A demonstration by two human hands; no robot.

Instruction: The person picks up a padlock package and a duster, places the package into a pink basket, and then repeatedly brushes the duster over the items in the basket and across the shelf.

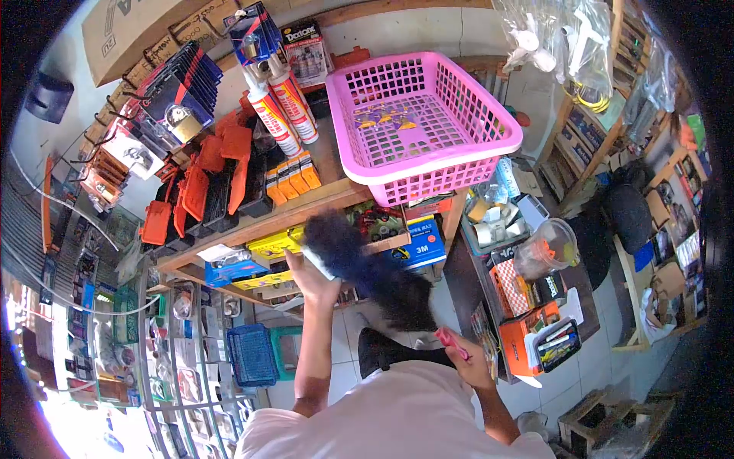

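My right hand (472, 362) is closed round the pink handle of a dark, fluffy feather duster (371, 268). The duster slants up to the left, and its tip lies over my left hand (312, 278). In that left hand is a flat white item (319, 262), gripped at its side; the duster's fibres hide much of it, and I cannot make out its kind. Both hands are in front of a wooden shelf unit, with yellow boxes (277, 243) just behind my left hand and a blue 3M box (420, 243) beyond the duster.
A pink plastic basket (365, 164) stands on the wooden shelf top, beside sealant tubes (275, 122), small orange boxes (293, 177) and orange-lidded bins (200, 183). To the right, a side table holds a clear tub (544, 249) and an orange box (520, 344). Blue crates (251, 354) sit at the lower left.
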